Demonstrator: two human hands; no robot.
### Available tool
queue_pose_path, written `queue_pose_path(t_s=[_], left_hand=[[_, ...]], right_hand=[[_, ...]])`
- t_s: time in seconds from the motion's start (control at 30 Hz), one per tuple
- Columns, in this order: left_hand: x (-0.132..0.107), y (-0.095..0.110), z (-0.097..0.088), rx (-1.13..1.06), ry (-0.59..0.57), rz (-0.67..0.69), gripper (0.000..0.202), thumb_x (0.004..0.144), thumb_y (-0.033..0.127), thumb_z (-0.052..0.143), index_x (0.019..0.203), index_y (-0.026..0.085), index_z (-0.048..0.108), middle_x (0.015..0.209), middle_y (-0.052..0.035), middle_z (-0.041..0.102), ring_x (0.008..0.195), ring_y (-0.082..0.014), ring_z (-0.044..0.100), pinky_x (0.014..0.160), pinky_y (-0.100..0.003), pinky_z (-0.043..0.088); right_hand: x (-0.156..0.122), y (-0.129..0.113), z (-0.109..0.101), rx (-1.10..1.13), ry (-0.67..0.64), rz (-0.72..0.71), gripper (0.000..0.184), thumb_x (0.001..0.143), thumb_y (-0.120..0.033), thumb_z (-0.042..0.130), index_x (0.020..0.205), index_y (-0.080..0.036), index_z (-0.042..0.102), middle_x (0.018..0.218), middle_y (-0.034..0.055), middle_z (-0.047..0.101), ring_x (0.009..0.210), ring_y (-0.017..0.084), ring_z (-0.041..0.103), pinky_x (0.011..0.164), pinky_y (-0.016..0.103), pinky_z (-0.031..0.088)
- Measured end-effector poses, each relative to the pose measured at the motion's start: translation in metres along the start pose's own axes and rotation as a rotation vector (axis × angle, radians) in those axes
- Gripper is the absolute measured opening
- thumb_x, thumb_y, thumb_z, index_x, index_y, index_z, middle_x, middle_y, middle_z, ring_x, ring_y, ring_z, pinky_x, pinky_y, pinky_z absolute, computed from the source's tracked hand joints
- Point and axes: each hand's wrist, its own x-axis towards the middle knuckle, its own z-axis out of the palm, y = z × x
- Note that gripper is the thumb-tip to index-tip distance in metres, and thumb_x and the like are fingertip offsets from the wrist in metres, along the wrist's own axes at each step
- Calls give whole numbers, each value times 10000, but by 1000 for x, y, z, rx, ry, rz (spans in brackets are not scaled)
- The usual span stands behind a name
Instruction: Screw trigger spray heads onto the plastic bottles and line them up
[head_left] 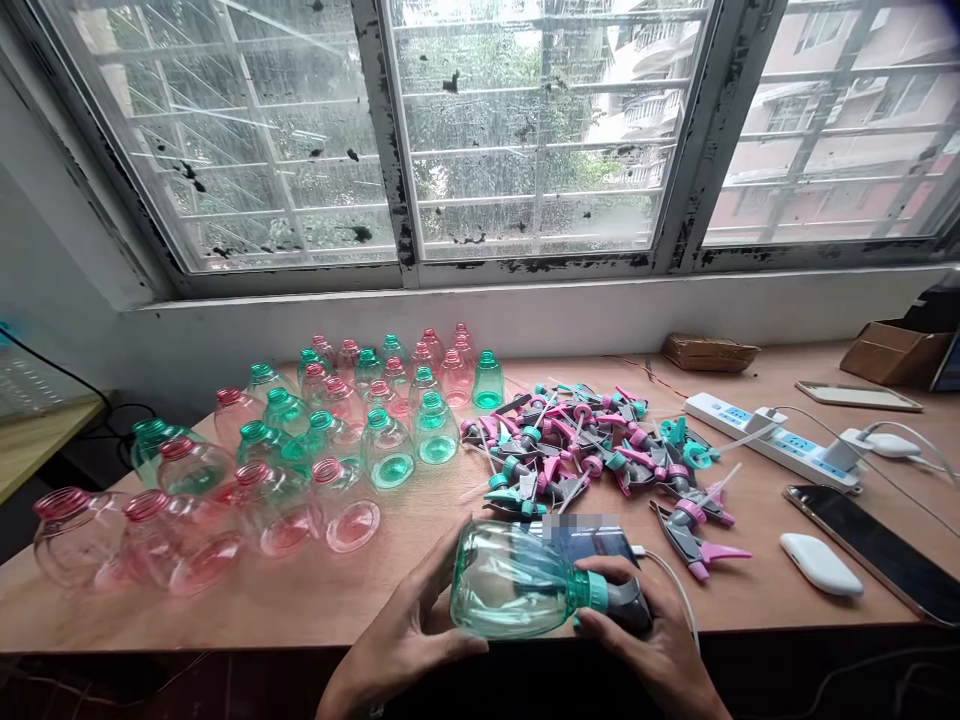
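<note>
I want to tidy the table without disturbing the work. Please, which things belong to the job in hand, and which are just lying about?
Belong to the job:
green bottle, in the left hand
its sprayer, in the right hand
other bottles
loose sprayers

Seemingly just lying about:
black phone
pale phone
white case
power strip
brown packet
box
cabled device behind the bottle

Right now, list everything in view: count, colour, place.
Spray bottle: one, green, front centre
Loose bottles: over twenty, pink, green, left
Spray heads: many, pink, teal, grey, centre
Device: one, dark, behind spray bottle
Power strip: one, white, right
Phone: one, black, right
Slab: one, white, right
Rounded gadgets: two, white, right
Packet: one, brown, back right
Box: one, brown, right
Cables: several, white, right
Window: one, grey, behind
Table: one, brown, below
Left hand: one, at bottle's base
Right hand: one, at bottle's neck
</note>
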Motion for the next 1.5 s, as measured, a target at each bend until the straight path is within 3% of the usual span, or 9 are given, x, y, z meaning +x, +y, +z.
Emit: queue_pose_path(t_s=[0.2,0.33,0.6,0.73,0.83,1.0,1.17,1.27,1.5], left_hand=[[3,7,8,-80,15,-60,980,909,308,871,1694,440,299,1800,-65,368,1630,-389,402,1276,-531,460],[2,8,5,-112,-22,-75,1096,760,291,989,1677,376,395,1800,-62,371,1644,-422,359,1321,-534,398],[-2,-25,-6,-84,-33,13,978,955,309,822,1702,500,220,1846,-54,248,1637,-398,385,1293,-565,418],[1,-18,-5,-70,-49,16,1167,801,294,961,1707,469,247,1840,-59,270,1661,-419,321,1331,-582,342],[1,-12,-3,-44,-89,41,997,861,333,908,1687,413,355,1830,-85,294,1662,-418,321,1329,-577,352],[-1,-20,-3,8,-23,81,933,990,297,774,1710,487,212,1836,-64,281,1644,-370,383,1313,-544,396],[-1,-17,-3,-37,-35,15,1154,824,301,941,1721,429,226,1815,-96,333,1639,-422,371,1311,-572,394],[-1,-11,-2,-13,-48,10,1019,878,341,891,1711,380,307,1823,-102,309,1644,-424,359,1325,-588,357],[0,-13,-2,56,-13,-9,1056,910,344,855,1726,433,189,1835,-53,282,1657,-395,344,1337,-588,331]], right_hand=[[1,4,1,12,35,15,396,816,-615,880,1016,-274,888,810,49,822,665,261,745,584,302,625],[4,2,-1,-58,-10,-51,354,803,-586,902,997,-290,900,881,47,856,757,273,780,694,298,645],[3,-3,3,-19,13,-5,417,809,-656,867,990,-281,887,866,45,836,731,264,746,724,314,626],[3,-1,3,-18,4,-5,399,802,-642,880,991,-291,890,921,48,856,762,270,756,768,320,627],[4,-2,2,-34,1,-4,409,800,-650,878,986,-286,892,897,53,854,762,277,760,763,326,631],[4,-6,3,-45,2,1,460,802,-695,848,974,-271,896,853,65,848,738,287,769,668,318,635],[4,-6,3,-35,18,3,465,790,-694,859,967,-265,896,875,67,852,734,281,764,700,328,642],[3,-6,3,-35,6,6,465,797,-690,856,979,-264,893,893,71,855,780,295,779,757,344,650],[4,1,-1,-31,1,-9,408,818,-628,871,1027,-277,882,939,60,858,824,287,797,794,325,659]])
